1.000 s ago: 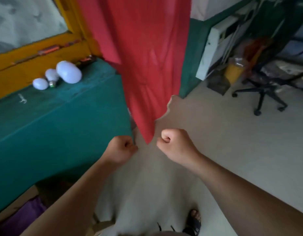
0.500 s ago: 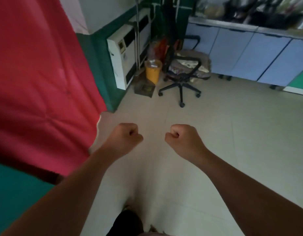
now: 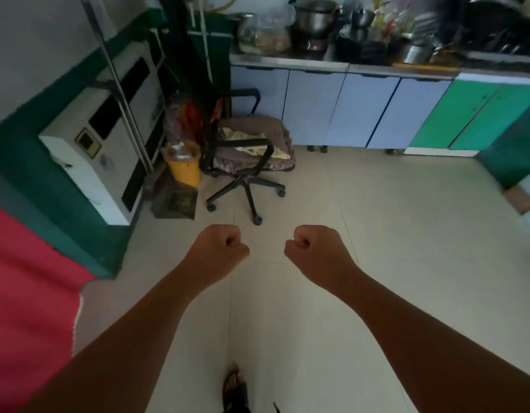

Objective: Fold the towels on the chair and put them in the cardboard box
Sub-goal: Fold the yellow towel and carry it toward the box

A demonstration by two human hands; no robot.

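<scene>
Brown and cream towels [image 3: 251,141], black chair [image 3: 245,180]

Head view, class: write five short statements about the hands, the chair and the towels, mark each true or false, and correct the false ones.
1. Both hands are closed into fists and hold nothing. True: left hand, right hand.
2. The towels lie piled on the chair seat. True.
3. The left hand grips a towel. False: it is empty, well short of the chair.
4. The chair stands against the green cabinets. False: it stands before the pale blue cabinets, beside a yellow bin.
5. Red cloth shows at the left edge. True.
</scene>
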